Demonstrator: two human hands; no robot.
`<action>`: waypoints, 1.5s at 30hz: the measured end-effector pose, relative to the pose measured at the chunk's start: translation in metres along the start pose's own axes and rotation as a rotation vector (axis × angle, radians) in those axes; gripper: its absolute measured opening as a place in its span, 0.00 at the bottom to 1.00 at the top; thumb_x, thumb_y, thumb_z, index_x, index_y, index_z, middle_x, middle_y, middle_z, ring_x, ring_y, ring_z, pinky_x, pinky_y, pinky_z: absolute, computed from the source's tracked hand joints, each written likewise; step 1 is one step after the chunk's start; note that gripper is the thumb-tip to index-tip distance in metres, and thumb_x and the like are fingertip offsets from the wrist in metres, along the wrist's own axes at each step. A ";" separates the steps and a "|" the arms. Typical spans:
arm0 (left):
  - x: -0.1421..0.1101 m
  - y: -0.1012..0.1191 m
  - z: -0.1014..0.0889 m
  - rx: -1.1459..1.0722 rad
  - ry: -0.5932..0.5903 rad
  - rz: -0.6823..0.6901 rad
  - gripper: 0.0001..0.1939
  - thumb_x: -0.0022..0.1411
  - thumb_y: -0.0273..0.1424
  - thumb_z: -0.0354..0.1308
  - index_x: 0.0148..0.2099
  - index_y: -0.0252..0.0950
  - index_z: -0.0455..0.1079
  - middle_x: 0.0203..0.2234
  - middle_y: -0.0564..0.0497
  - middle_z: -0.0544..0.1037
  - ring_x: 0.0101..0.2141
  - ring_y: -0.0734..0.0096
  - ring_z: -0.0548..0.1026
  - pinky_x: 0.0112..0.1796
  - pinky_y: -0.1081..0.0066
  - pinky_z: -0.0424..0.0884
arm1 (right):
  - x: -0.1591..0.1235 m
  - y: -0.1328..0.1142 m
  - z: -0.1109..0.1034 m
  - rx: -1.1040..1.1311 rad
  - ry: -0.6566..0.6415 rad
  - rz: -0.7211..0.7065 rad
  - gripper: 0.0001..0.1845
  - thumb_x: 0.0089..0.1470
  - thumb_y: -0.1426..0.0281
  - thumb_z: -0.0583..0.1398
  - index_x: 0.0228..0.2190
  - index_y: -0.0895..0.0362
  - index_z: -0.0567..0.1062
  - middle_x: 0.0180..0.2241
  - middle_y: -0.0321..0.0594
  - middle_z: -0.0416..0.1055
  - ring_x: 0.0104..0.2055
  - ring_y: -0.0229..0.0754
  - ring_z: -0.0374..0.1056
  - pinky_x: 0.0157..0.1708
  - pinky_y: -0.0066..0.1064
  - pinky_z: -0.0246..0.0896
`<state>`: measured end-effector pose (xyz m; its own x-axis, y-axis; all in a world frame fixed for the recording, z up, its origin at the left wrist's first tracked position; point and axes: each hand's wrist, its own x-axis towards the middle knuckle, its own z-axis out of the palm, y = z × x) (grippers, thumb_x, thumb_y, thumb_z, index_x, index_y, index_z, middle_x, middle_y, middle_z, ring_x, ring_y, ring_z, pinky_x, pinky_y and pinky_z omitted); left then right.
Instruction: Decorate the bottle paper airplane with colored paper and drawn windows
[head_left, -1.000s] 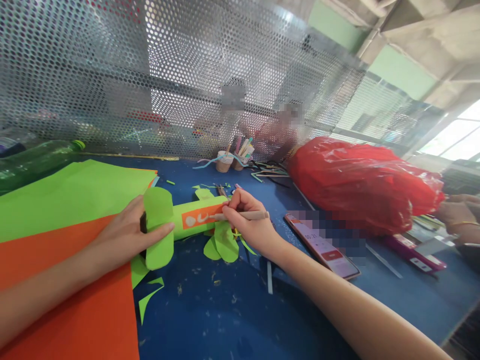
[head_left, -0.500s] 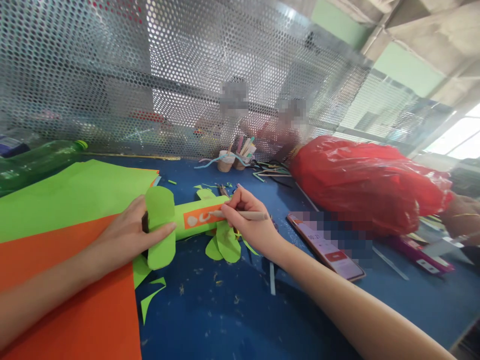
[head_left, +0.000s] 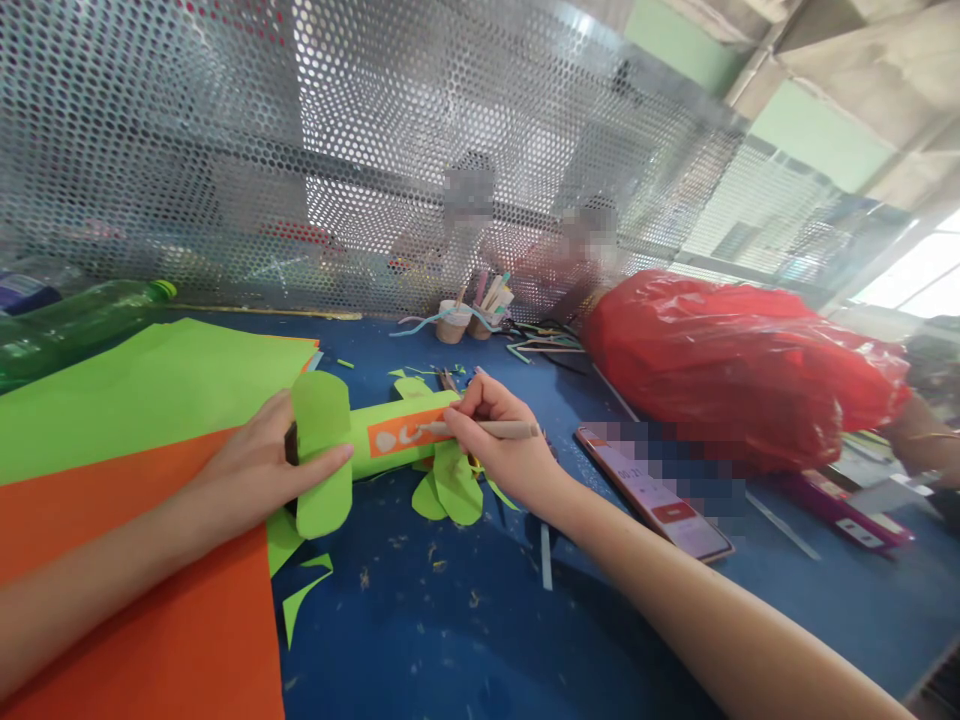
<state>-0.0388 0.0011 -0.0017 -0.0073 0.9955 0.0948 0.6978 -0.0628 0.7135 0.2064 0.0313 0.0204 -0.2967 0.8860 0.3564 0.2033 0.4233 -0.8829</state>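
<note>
A light-green paper-covered tube point(head_left: 362, 458) lies on its side, with rounded green flaps at both ends. Along it runs an orange paper strip point(head_left: 381, 428), marked with pale, whitish rounded shapes. My left hand point(head_left: 277, 455) grips the tube's left end, thumb pressed on the front of the large green flap point(head_left: 322, 500); its other fingers are mostly hidden behind. In a pinch, my right hand point(head_left: 499, 440) holds a pale beige pen point(head_left: 510, 430), whose tip meets the strip beside the whitish shapes. Under that hand, green petal-shaped pieces point(head_left: 459, 490) hang from the tube's right end.
Green paper sheets point(head_left: 150, 390) and orange sheets point(head_left: 165, 620) cover the left side. A green bottle point(head_left: 82, 320) lies behind them. Cups of pens point(head_left: 452, 323) stand by the mesh panel point(head_left: 360, 130). To the right are a phone point(head_left: 652, 495), a red plastic bag point(head_left: 735, 370) and another person's arm point(head_left: 926, 430).
The second whitish shape on the orange strip has grown into a curved, nearly ring-like mark, and the pen tip has shifted slightly. Both hands keep their hold. The view has shifted slightly.
</note>
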 end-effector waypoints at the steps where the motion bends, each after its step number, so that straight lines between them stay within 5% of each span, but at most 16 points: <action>1: 0.000 0.000 0.000 -0.001 -0.001 -0.001 0.37 0.52 0.59 0.54 0.58 0.43 0.64 0.50 0.47 0.74 0.46 0.50 0.75 0.47 0.55 0.70 | 0.000 0.000 0.000 -0.002 -0.001 -0.001 0.12 0.52 0.69 0.59 0.23 0.53 0.60 0.19 0.27 0.58 0.20 0.32 0.53 0.21 0.27 0.47; 45: -0.002 0.004 -0.002 -0.003 -0.006 0.018 0.34 0.55 0.56 0.54 0.58 0.41 0.64 0.52 0.46 0.72 0.50 0.47 0.72 0.50 0.55 0.67 | -0.002 -0.001 0.000 -0.065 -0.012 -0.024 0.13 0.53 0.69 0.59 0.23 0.53 0.59 0.20 0.27 0.58 0.20 0.33 0.53 0.21 0.28 0.47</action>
<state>-0.0374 -0.0008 0.0019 0.0099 0.9946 0.1034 0.6953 -0.0812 0.7141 0.2068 0.0293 0.0206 -0.3137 0.8732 0.3730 0.2565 0.4562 -0.8521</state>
